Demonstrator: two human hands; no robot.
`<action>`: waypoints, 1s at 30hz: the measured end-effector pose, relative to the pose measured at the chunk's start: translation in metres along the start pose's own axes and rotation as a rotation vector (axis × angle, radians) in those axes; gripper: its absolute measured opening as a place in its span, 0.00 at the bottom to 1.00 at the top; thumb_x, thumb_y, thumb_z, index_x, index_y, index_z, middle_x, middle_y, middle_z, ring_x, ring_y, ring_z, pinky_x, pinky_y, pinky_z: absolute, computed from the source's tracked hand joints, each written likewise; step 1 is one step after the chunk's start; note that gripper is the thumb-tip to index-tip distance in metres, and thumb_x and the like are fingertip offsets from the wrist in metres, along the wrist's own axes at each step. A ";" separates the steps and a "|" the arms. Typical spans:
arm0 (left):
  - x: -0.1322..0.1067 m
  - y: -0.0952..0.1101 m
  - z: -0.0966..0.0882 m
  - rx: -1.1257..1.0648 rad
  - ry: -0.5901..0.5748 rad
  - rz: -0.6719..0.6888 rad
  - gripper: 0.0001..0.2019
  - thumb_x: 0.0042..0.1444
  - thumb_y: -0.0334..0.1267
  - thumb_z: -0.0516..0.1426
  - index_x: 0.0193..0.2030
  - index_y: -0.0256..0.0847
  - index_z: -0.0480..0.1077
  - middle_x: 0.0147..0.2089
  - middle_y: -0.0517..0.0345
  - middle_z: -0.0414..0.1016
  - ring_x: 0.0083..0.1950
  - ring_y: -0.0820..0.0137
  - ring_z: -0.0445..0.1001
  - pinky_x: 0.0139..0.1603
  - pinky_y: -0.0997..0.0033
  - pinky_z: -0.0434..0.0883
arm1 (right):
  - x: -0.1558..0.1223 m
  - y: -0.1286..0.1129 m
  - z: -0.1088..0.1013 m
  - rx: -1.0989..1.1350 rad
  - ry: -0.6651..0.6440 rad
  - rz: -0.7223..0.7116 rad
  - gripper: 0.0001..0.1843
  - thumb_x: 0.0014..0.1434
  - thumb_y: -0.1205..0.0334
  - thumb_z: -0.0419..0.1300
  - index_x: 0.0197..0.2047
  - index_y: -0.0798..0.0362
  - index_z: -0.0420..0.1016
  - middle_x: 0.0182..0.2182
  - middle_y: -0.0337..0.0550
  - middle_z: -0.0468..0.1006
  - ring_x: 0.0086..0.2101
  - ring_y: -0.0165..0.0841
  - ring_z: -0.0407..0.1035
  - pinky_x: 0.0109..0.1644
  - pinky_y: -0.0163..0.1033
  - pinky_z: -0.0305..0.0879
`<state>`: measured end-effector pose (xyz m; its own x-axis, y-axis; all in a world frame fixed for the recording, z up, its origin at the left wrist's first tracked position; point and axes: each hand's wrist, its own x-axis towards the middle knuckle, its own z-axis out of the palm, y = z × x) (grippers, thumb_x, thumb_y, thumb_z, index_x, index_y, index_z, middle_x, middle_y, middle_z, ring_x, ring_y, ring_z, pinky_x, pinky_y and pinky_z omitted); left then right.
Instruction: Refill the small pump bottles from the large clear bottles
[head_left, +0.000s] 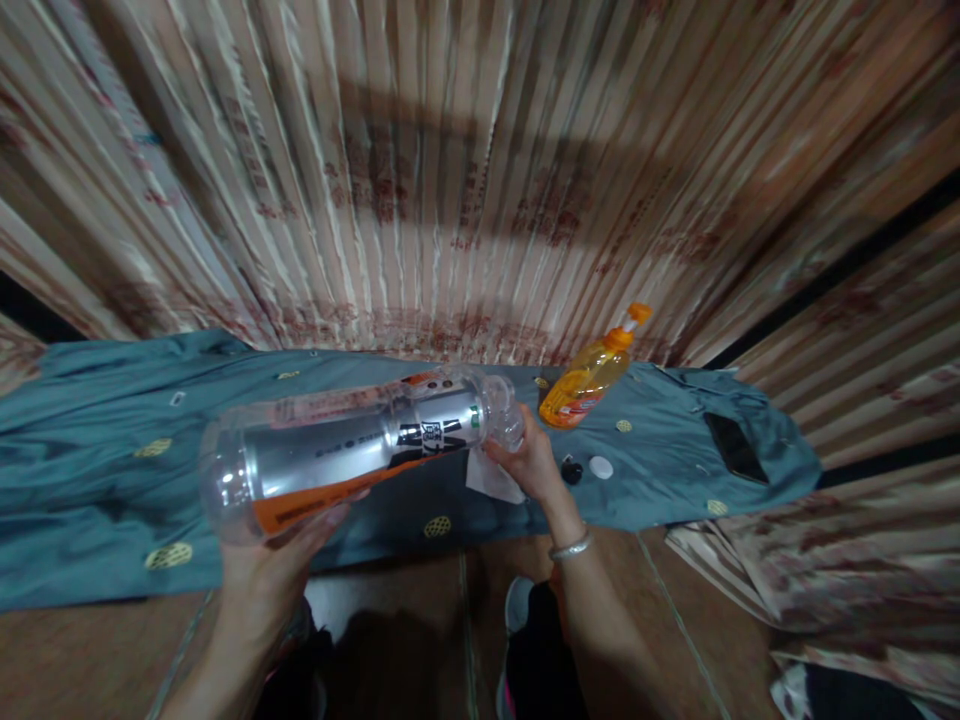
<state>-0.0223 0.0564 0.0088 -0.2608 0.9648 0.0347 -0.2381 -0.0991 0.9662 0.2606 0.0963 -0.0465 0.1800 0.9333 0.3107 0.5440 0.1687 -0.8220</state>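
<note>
A large clear plastic bottle with a silver, black and orange label (360,440) spans two hands above a teal, yellow-printed cloth (375,545), base left and near, neck right and slightly far. The left hand (268,565) clasps the base end; the right hand (531,458) closes around the clear neck end, nearer an orange-topped amber pump bottle (581,388).

Part of the left hand (262,565) disappears behind a large clear bottle (322,455) whose finest label print is unreadable, while the right hand (531,462) partly hides a clear piece (511,428) at its neck and a white sheet (493,482). A black object (571,470) just right is too small to identify. The left edge crops the teal cloth (82,430); the near edge, both forearms (604,625).
</note>
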 end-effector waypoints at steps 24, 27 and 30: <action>0.004 -0.005 -0.005 0.014 -0.078 -0.012 0.19 0.31 0.41 0.73 0.34 0.39 0.81 0.31 0.48 0.85 0.33 0.55 0.84 0.39 0.64 0.82 | 0.000 0.003 0.001 -0.003 0.008 -0.022 0.29 0.50 0.58 0.66 0.55 0.48 0.66 0.45 0.43 0.80 0.42 0.40 0.76 0.47 0.44 0.73; 0.005 -0.010 -0.008 0.010 -0.069 0.001 0.19 0.32 0.40 0.72 0.35 0.39 0.81 0.31 0.49 0.85 0.33 0.55 0.84 0.38 0.63 0.82 | 0.000 0.002 0.000 -0.006 0.011 -0.007 0.29 0.50 0.57 0.66 0.55 0.48 0.66 0.44 0.43 0.80 0.41 0.39 0.76 0.46 0.44 0.73; 0.006 -0.014 -0.009 -0.017 -0.058 0.005 0.18 0.34 0.37 0.71 0.36 0.39 0.80 0.31 0.49 0.85 0.32 0.56 0.84 0.35 0.61 0.83 | 0.000 0.000 0.000 -0.007 0.016 0.004 0.26 0.50 0.57 0.66 0.53 0.49 0.67 0.44 0.43 0.80 0.40 0.39 0.76 0.45 0.43 0.72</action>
<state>-0.0293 0.0616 -0.0072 -0.2069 0.9768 0.0545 -0.2526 -0.1071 0.9616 0.2609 0.0964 -0.0468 0.1956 0.9287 0.3151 0.5490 0.1626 -0.8199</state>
